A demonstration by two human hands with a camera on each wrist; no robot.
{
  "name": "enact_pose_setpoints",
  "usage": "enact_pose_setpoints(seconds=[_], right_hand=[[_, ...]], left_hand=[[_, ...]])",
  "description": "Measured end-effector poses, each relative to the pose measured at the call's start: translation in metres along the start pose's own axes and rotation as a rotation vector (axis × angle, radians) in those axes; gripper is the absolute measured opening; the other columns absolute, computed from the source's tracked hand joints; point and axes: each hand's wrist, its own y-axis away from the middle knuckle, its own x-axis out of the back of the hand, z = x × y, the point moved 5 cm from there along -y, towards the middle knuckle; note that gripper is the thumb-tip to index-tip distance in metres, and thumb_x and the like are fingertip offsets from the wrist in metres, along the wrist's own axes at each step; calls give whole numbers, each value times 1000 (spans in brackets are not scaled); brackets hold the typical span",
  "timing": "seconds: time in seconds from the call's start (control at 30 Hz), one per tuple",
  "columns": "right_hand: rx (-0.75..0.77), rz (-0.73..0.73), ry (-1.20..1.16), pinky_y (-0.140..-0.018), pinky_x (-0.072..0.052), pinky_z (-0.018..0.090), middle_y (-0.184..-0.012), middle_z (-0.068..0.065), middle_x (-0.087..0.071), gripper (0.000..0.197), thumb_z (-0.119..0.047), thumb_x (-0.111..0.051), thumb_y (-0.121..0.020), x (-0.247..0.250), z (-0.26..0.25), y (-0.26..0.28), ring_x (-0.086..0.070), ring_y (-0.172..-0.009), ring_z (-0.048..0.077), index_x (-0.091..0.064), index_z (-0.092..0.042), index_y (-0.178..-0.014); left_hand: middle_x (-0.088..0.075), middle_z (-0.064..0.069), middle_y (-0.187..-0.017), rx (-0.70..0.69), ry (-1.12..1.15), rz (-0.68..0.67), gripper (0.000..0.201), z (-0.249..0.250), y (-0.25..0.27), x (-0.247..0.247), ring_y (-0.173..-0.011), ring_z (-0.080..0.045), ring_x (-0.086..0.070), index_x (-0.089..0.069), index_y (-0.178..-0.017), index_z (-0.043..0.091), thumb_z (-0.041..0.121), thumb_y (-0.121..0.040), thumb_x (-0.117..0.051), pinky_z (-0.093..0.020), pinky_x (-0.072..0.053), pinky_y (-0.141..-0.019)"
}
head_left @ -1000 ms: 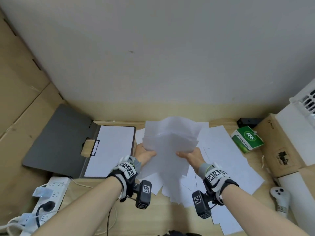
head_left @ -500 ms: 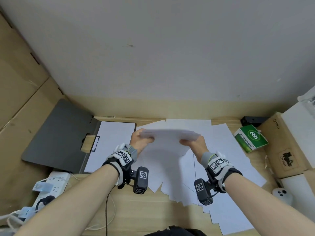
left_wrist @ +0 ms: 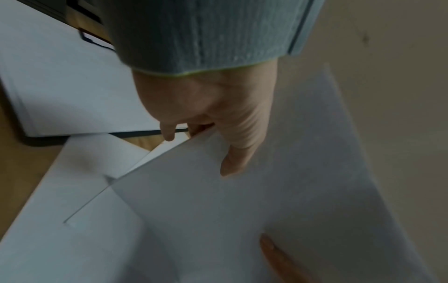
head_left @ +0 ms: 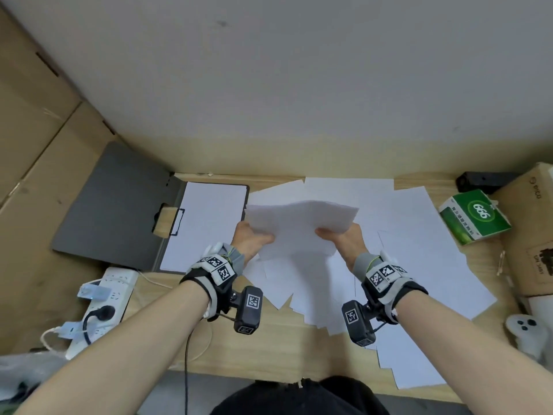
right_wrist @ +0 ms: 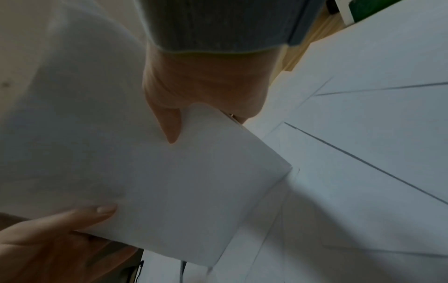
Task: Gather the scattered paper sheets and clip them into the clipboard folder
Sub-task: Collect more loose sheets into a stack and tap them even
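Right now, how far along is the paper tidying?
Partly done. The clipboard folder lies open with paper already on its right half. Both the left hand and the right hand grip a gathered stack above the desk. Many loose sheets are yet to be collected, and the stack is not clipped in.

A light wooden desk (head_left: 278, 339) carries everything. Loose white sheets (head_left: 419, 253) lie fanned across its middle and right, overlapping. At the left sits an open grey clipboard folder (head_left: 119, 205) (paper already on its right half). A green box (head_left: 475, 217) rests near the right edge, with a white controller (head_left: 526, 327) nearer the front.
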Motion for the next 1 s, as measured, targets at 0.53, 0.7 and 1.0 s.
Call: enact_pose_setpoints(seconds=[0.53,0.7,1.0], right_hand=[[-15,-127,39,-91,-52,41,-97,6,-73,17,-3,-70,-82,-57,3,-23,-67,-94,24,-74,-17,-91],[-64,-140,139,-93,-53,39,-101,1,-75,23,-4,-73,-81,-74,12,-33,-69,-98,20,-73,-22,-96],[-172,46,68,-76,-60,42,-94,10,-77,20,-11,-78,-80,-148,24,-46,-73,-82,30,-73,-6,-98]], left_hand=[[-67,-7,-100,55,10,87,32,-17,-13,53,-94,-19,-63,-64,-107,3,-7,-77,-63,-25,-49,-80],[-68,-4,-96,35,-57,-53,28,-33,-35,64,-90,-17,-63,-63,-102,13,-4,-80,-64,-26,-52,-78],[-67,-7,-109,-19,82,-209,27,-59,-107,120,-95,-18,-65,-63,-115,2,3,-88,-66,-20,-57,-78]])
